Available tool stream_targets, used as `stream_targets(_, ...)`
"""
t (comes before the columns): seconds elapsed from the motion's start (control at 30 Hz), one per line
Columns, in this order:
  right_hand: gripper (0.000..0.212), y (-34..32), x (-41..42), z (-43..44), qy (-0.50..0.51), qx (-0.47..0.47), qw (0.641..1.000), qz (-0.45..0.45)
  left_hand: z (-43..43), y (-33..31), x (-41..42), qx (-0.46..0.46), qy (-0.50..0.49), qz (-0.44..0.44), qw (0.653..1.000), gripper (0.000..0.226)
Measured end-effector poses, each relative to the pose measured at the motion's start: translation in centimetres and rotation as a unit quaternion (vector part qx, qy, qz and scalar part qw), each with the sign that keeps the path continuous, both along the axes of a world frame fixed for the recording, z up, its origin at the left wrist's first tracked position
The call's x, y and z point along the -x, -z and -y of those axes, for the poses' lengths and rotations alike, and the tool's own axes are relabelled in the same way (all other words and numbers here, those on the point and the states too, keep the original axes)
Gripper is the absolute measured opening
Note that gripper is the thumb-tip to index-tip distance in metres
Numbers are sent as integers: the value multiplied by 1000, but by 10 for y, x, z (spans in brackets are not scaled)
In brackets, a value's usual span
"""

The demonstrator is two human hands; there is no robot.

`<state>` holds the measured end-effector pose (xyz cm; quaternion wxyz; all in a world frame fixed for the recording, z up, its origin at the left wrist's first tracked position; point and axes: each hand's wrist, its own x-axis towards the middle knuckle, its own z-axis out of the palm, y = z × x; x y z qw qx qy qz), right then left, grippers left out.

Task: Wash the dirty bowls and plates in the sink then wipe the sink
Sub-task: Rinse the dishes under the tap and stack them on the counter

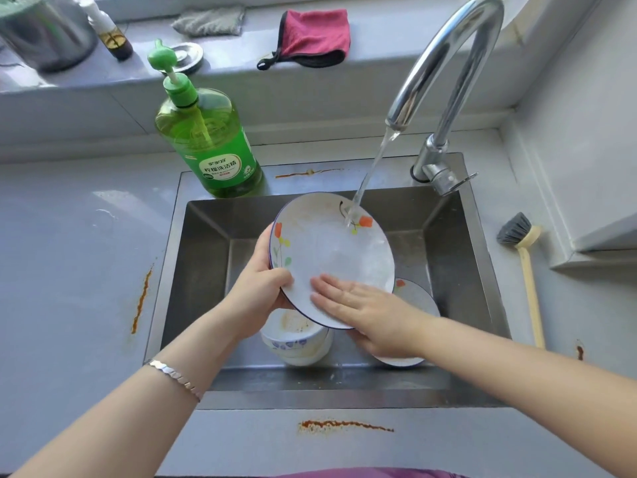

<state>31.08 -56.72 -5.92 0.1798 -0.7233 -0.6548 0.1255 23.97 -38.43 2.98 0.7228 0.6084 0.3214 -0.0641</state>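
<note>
Over the sink, I'm gripping the plate in my left hand, rubbing with flat right hand; wet rim risks slipping onto bowls.

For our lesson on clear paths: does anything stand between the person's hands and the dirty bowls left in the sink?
Yes: the plate, gripped by the left hand and touched by the flat right hand, hangs over the stacked bowls, partly covering them.
</note>
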Motion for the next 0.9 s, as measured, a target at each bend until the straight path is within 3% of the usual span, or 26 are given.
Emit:
stream_targets(0.13, 91, 6, -33, 10, 133, 28, 986, 94, -8, -3, -2, 10, 16, -14, 1000, 76)
stream_targets(0.3, 51, 2, -1, 3, 39, -54, 997, 29, -15, -3, -5, 5, 19, -36, 999, 72)
stream_targets(0.47, 34, -1, -21, 14, 97, -125, 982, 106, -44, -23, -20, 64, 50, -70, 994, 55)
stream_targets(0.53, 41, -3, -11, 11, 114, -154, 975, 108, -38, -24, -20, 40, 18, -63, 997, 64)
stream_targets(0.6, 45, -7, 2, 3, 149, -166, 970, 98, -10, -13, -11, 12, -56, -47, 997, 70)
stream_targets(0.73, 38, -11, 25, -19, 214, -166, 962, 44, 46, 8, 12, 74, -145, 2, 987, 65)
stream_targets(0.83, 40, -7, 25, -9, 151, -116, 981, -45, 29, 8, 11, 56, -117, -22, 991, 74)
stream_targets(0.9, 66, -6, 10, 5, 96, -16, 989, -115, 10, 3, 13, 43, -62, -33, 997, 79)
